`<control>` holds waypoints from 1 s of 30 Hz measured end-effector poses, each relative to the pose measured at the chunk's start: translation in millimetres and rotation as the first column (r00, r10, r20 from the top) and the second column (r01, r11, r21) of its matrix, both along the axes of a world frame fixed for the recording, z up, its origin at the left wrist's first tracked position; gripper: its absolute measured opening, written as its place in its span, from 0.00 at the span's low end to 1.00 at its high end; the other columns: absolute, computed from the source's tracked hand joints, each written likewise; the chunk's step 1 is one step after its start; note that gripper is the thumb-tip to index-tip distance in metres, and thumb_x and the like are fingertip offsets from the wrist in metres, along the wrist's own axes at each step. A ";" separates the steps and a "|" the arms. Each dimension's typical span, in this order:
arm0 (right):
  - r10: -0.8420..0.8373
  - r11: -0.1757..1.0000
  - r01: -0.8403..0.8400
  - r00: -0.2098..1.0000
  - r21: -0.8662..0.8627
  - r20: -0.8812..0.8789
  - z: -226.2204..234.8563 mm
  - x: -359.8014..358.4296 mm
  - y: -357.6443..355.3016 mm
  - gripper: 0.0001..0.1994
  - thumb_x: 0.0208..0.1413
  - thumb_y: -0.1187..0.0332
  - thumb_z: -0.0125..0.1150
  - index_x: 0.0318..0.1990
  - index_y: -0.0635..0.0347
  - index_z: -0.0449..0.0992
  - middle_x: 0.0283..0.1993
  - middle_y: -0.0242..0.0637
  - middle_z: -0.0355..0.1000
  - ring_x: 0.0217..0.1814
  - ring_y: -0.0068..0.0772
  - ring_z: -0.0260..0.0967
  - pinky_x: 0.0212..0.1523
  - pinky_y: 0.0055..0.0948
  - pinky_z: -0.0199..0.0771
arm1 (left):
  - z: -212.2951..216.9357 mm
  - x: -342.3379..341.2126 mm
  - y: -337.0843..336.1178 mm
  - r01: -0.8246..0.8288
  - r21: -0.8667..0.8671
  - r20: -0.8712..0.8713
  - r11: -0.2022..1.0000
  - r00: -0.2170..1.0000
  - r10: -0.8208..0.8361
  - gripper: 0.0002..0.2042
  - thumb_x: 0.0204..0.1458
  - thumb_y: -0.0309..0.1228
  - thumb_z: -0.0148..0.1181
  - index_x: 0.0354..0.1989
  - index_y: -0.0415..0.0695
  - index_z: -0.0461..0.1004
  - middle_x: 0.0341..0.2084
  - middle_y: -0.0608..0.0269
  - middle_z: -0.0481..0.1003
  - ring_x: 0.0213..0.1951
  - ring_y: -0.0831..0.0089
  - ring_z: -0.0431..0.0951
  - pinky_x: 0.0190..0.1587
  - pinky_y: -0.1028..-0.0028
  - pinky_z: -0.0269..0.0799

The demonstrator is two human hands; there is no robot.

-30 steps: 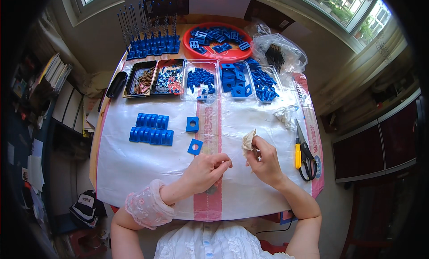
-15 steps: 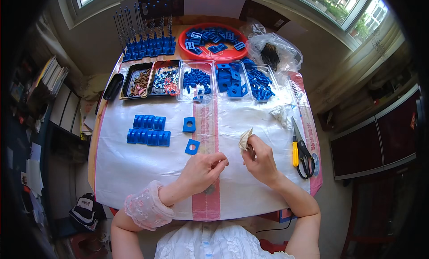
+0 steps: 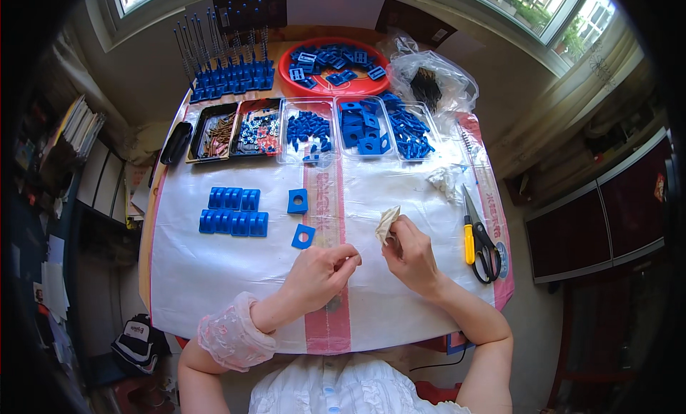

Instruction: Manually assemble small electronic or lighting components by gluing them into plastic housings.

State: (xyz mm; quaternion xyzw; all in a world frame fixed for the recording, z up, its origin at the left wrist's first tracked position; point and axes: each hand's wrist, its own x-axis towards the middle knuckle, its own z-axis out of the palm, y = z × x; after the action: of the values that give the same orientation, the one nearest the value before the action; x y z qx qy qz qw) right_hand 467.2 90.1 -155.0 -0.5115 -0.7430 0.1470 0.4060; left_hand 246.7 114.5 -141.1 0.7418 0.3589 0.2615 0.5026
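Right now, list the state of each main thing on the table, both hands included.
Off-white wad: crumpled.
Right hand: closed on it.
Left hand: pinched closed; too small to tell whether it holds anything.
Scissors: blades look shut.
Five trays: uncovered, holding parts.
Red basin: uncovered, piled with blue parts.
Clear plastic bag: crumpled.
Rounded blue blocks: lined up in two rows.
Square blue plates: lying apart.

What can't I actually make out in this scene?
- Head view: whether the left hand pinches anything; its own fingers hide it.
- Head view: whether the crumpled cream piece is cloth or paper; the right hand covers part.
- Head view: what the dark bundle is; the clear bag blurs it.
- Head view: the white top's lower part; the bottom edge cuts it off.
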 end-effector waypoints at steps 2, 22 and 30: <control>0.010 1.000 -0.010 0.999 0.018 0.031 4.7 -1.6 0.2 0.11 0.45 0.85 0.59 0.37 0.67 0.67 0.34 0.48 0.67 0.33 0.55 0.69 0.32 0.43 0.70 | 1.1 -0.4 0.1 -0.002 0.006 -0.008 1.000 1.000 0.002 0.09 0.63 0.27 0.52 0.36 0.35 0.78 0.13 0.65 0.73 0.16 0.80 0.75 0.21 0.78 0.67; -0.236 0.885 -0.087 0.764 -0.458 -0.601 15.8 32.7 15.2 0.08 0.64 0.75 0.53 0.46 0.70 0.75 0.37 0.35 0.76 0.31 0.22 0.76 0.31 0.23 0.82 | 12.3 -0.2 -1.7 -0.015 -0.135 -0.025 0.991 1.000 0.012 0.11 0.64 0.29 0.52 0.36 0.35 0.78 0.12 0.61 0.72 0.15 0.77 0.75 0.22 0.75 0.68; -0.125 0.953 -0.040 0.852 -0.300 -0.508 21.2 17.7 5.9 0.09 0.62 0.80 0.56 0.47 0.70 0.78 0.40 0.35 0.77 0.39 0.23 0.77 0.36 0.23 0.83 | 11.0 -3.2 4.9 -0.043 -0.222 -0.015 0.974 0.999 0.041 0.10 0.64 0.29 0.53 0.37 0.36 0.78 0.13 0.63 0.73 0.16 0.78 0.75 0.21 0.77 0.68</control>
State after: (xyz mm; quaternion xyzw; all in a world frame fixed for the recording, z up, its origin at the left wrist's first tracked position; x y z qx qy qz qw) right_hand 484.9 96.0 -133.8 -0.5244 -0.5623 0.3819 0.5128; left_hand 243.4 119.5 -130.1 0.6745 0.4039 0.2265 0.5750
